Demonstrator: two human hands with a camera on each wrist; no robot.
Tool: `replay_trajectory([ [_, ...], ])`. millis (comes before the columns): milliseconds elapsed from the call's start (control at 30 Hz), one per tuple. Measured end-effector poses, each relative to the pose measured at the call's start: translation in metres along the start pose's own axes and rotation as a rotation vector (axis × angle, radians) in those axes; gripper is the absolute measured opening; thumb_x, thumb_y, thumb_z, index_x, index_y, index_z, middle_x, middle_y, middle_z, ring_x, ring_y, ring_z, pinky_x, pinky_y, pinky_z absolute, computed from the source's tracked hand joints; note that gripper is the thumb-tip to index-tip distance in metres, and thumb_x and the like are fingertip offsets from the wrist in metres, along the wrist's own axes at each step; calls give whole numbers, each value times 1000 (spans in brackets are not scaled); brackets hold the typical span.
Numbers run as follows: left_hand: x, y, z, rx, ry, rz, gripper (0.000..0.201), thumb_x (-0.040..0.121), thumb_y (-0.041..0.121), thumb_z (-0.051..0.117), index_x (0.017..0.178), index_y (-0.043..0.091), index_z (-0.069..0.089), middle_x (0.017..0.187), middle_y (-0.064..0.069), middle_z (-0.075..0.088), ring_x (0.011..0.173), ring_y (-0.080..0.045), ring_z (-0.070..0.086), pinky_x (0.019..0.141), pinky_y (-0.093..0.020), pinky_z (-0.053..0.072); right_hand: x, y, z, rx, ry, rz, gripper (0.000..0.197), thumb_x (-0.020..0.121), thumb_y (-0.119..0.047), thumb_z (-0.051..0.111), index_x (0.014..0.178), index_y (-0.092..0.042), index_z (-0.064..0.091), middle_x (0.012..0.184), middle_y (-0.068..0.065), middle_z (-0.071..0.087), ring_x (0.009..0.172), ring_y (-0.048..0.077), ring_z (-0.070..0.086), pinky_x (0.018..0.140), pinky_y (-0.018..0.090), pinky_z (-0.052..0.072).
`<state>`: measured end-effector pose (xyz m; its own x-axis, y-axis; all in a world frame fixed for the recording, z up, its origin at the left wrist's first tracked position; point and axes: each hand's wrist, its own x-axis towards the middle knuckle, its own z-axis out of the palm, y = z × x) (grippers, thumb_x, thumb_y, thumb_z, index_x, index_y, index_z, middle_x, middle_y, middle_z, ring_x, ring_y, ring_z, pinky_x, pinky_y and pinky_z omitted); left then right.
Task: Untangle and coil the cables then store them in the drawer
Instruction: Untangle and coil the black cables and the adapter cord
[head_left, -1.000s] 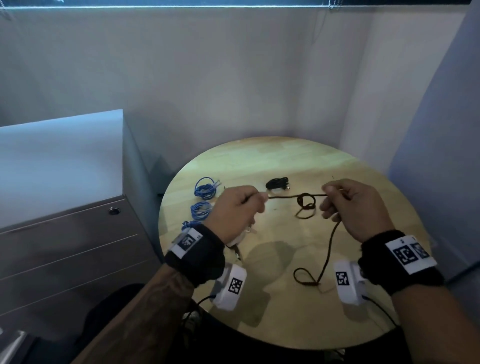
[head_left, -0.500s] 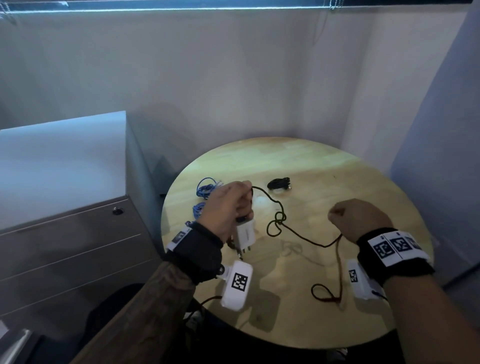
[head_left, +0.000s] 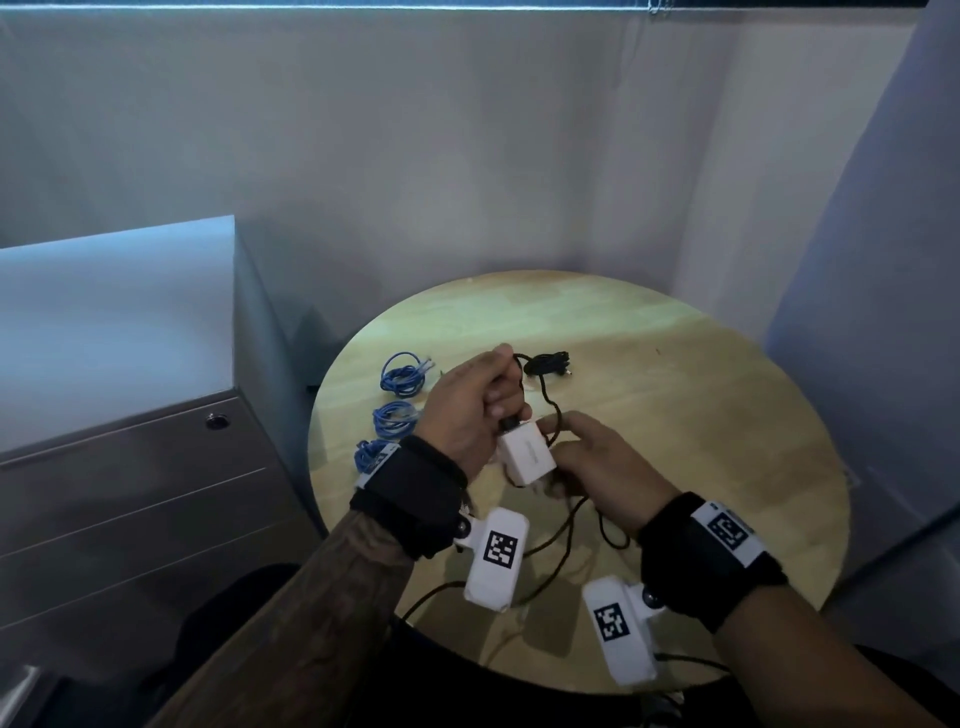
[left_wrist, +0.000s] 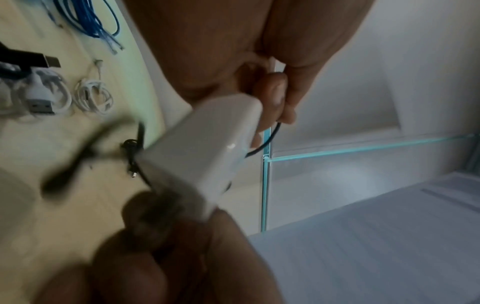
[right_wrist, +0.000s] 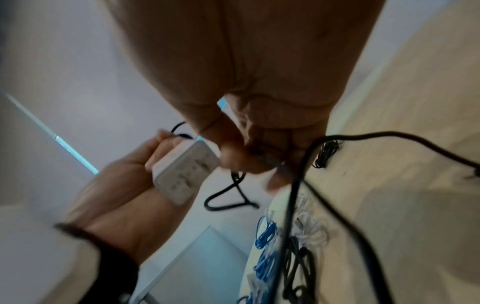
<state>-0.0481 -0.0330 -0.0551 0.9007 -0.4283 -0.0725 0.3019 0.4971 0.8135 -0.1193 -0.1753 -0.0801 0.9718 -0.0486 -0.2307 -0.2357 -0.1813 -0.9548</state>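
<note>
A white charger adapter (head_left: 525, 453) with a long black cable (right_wrist: 291, 201) is held above the round wooden table (head_left: 701, 415). My left hand (head_left: 480, 402) grips the cable's plug at the adapter's upper end, fingers (left_wrist: 275, 92) curled round the cord. My right hand (head_left: 597, 462) pinches the adapter's lower end between thumb and fingers (right_wrist: 259, 156). The rest of the cable hangs in loose loops onto the table beneath my hands. The grey drawer cabinet (head_left: 130, 467) stands to the left with its drawers closed.
Three coiled blue cables (head_left: 397, 371) lie along the table's left edge. A small coiled black cable (head_left: 545, 361) lies beyond my hands. Coiled white cables (left_wrist: 93, 98) and a black USB plug (left_wrist: 31, 59) rest near the blue ones. Walls close in behind and right.
The cable was stretched taut between my hands, then went slack. My right hand has moved left to the adapter, which my left hand has lifted; both hands now meet over the table.
</note>
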Motion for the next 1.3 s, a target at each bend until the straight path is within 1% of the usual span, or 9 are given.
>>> replay_trajectory([
  [133, 2, 29, -28, -259, 67, -22, 35, 99, 27, 48, 67, 14, 50, 46, 8, 28, 38, -7, 27, 55, -25, 40, 4, -12, -37, -23, 206, -92, 6, 94, -12, 57, 91, -15, 61, 58, -7, 45, 47, 8, 32, 46, 22, 28],
  [433, -2, 66, -85, -728, 145, 76, 39, 90, 9, 47, 52, 15, 39, 41, 7, 27, 33, -7, 24, 41, -19, 36, 17, 1, -96, -339, 528, -20, 39, 95, -30, 54, 59, -15, 51, 59, 4, 45, 56, 24, 38, 58, 33, 29],
  [767, -10, 27, -46, -129, 73, -127, 35, 99, 26, 49, 65, 17, 48, 47, 9, 28, 39, -6, 26, 57, -24, 35, 10, 16, -89, -1066, 290, 195, 40, 98, -40, 53, 75, -12, 69, 77, 3, 67, 75, 26, 61, 72, 32, 47],
  [867, -14, -5, -21, 117, 18, -160, 30, 99, 25, 50, 70, 16, 48, 49, 8, 29, 44, -10, 22, 58, -29, 32, -4, 1, -49, -629, 224, -113, 32, 100, -42, 51, 101, -17, 70, 98, -11, 67, 94, 13, 63, 78, 24, 43],
  [933, -16, -17, -11, 172, 10, -172, 30, 99, 25, 52, 72, 13, 52, 48, 7, 31, 44, -10, 24, 58, -31, 29, -12, -8, -24, -313, -1, -156, 30, 99, -41, 52, 96, -19, 72, 97, -9, 73, 96, 7, 66, 83, 18, 45],
  [1067, -18, -17, -7, 191, -13, -212, 32, 100, 25, 50, 71, 11, 54, 46, 7, 30, 41, -9, 26, 57, -29, 32, -6, -11, -26, -65, 45, -199, 31, 101, -24, 51, 80, -2, 55, 67, 9, 52, 50, 17, 56, 72, 39, 53],
  [1133, -21, -14, -7, 170, -105, -301, 34, 100, 28, 49, 70, 11, 55, 50, 6, 26, 42, -10, 26, 55, -26, 38, -5, -16, -37, -8, 149, -212, 33, 101, -24, 51, 83, 3, 49, 64, 3, 37, 41, 12, 35, 48, 29, 41],
  [1200, -27, -10, -5, 8, -239, -391, 31, 98, 27, 45, 73, 12, 54, 52, 7, 26, 42, -9, 28, 56, -27, 43, -6, -17, -42, -60, 160, -243, 35, 99, -26, 55, 81, 3, 51, 56, -1, 33, 41, 11, 27, 44, 22, 25],
  [1300, -32, 1, 4, -308, -301, -366, 22, 92, 18, 40, 82, 8, 57, 59, 6, 36, 48, -9, 38, 66, -30, 50, -11, -14, -33, -196, 151, -320, 33, 98, -25, 57, 74, -3, 56, 51, -2, 41, 43, 11, 31, 44, 21, 28],
])
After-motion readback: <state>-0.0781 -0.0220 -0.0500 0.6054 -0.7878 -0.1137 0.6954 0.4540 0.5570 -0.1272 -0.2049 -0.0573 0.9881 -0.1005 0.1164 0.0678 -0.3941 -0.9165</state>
